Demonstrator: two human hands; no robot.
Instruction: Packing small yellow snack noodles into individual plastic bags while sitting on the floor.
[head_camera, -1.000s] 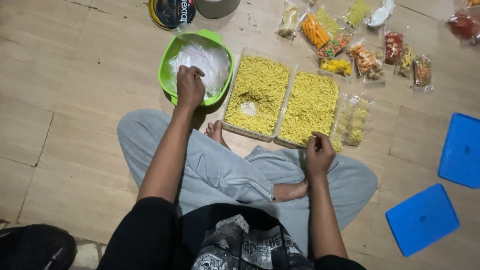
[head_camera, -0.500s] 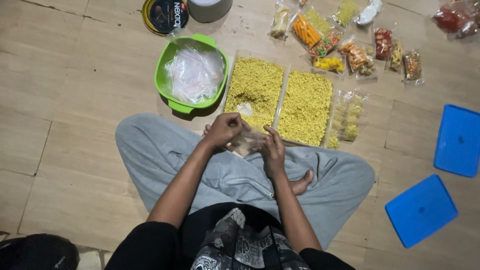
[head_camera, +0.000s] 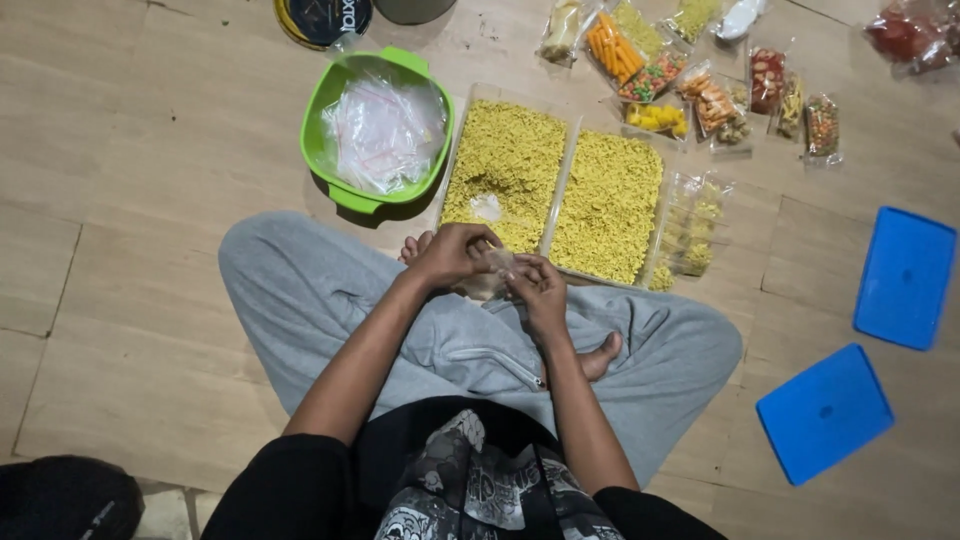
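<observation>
While my left hand (head_camera: 452, 254) and right hand (head_camera: 536, 290) pinch the small clear bag (head_camera: 492, 272), I keep its mouth spread. I work close to the trays of yellow snack (head_camera: 520, 170).

Pale wood-look plank floor (head_camera: 130, 200), dim indoor light

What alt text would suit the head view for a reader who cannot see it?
A person sitting cross-legged on a wooden floor holds a small clear bag between left hand and right hand. Ahead lie two clear trays of yellow snack, a green bowl of plastic bags, filled snack packets, and two blue lids at right.
</observation>
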